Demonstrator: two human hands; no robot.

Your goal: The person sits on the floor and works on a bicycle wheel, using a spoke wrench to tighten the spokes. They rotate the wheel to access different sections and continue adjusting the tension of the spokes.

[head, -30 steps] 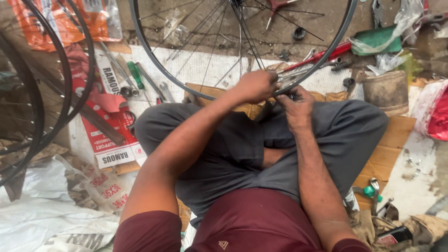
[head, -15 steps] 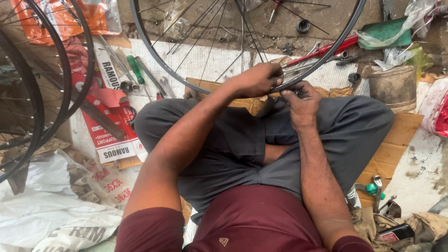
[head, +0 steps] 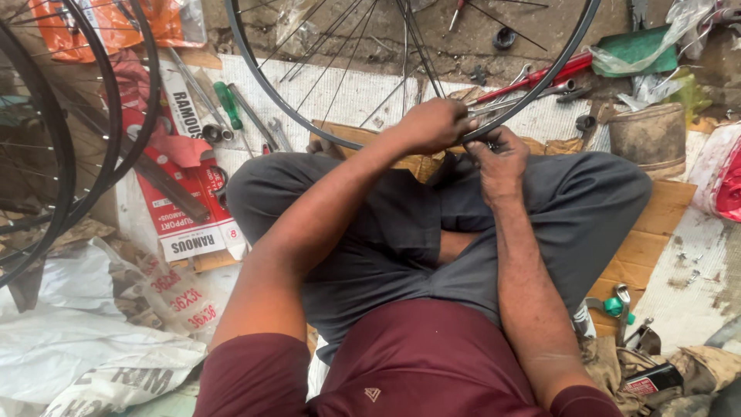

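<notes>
A black bicycle wheel rim with thin spokes stands in front of me, its lower edge resting over my crossed legs. My left hand is closed over the rim's lower edge. My right hand is right beside it, fingers pinched at the rim where a spoke meets it; what it pinches is too small to make out. I sit cross-legged in grey trousers and a maroon shirt.
Two more black wheels lean at the left. A green-handled screwdriver, spanners and a red-handled tool lie on the mat. A round tin stands at right, cardboard under me, white sacks at lower left.
The view has dipped slightly; both hands stay on the rim's lower edge with only small finger movement.
</notes>
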